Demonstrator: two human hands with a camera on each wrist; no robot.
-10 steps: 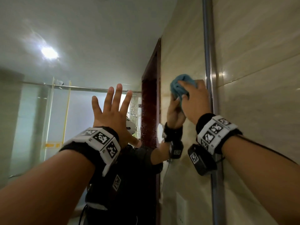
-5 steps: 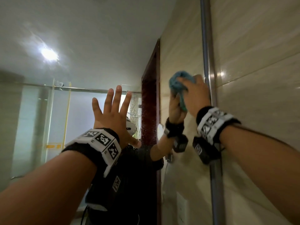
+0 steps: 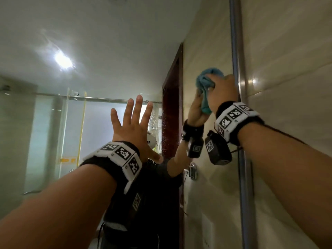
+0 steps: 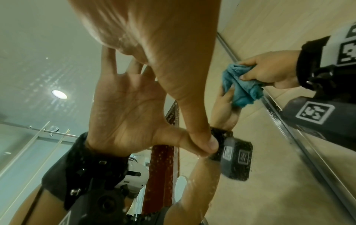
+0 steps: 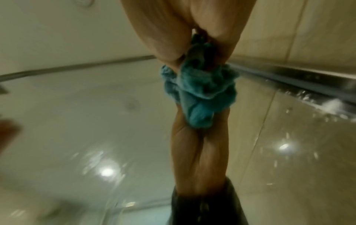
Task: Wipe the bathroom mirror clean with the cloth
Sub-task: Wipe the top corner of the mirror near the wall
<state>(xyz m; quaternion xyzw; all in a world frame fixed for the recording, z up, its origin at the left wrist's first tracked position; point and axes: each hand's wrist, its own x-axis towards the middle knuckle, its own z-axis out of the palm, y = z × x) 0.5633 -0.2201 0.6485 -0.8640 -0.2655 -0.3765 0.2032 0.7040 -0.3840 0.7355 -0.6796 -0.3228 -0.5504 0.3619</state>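
Right hand point(image 3: 221, 92) clutches the bunched teal terry cloth point(image 3: 204, 83) against the frameless wall mirror point(image 3: 100, 42) beside its steel edge; left hand point(image 3: 133, 126) flat, fingers spread. Droplets remain: wiping seems unfinished.

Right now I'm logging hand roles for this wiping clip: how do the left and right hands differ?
The left hand is spread flat, fingers straight, and holds nothing; the right hand curls around the bunched blue cloth. The left hand rests on the mirror near its middle; the right hand works higher, beside the metal frame at the mirror's right edge. Both are raised to the glass and wear marker wristbands.
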